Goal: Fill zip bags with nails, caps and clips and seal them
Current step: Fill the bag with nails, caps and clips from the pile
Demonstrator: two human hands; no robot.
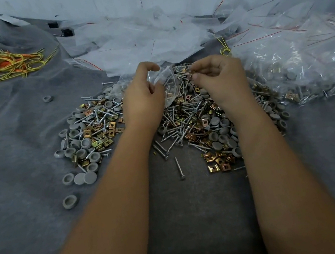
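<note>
I see one clear zip bag [166, 88] held up over the far middle of the heap, between my two hands. My left hand [143, 93] grips its left edge, fingers curled over the plastic and thumb hooked above the mouth. My right hand [219, 78] is just right of the bag, fingers bent inward, thumb and forefinger pinched on something small; I cannot tell what it is.

Under both hands lies the heap: silvery nails [175, 125], grey round caps [80, 147] and brass-coloured square clips [216, 160], all mixed and too many to count. A few sit apart: one cap alone at the far left [46, 98], one near left [70, 201], and one nail [179, 168] lying by itself at the near edge.

Beyond, a loose drift of empty bags [139, 42] with red seal lines. To the right, filled bags [296, 70] in a pile, number unclear. Far left, a tangle of yellow and orange cord [2, 64]. Everything rests on grey cloth [13, 137].
</note>
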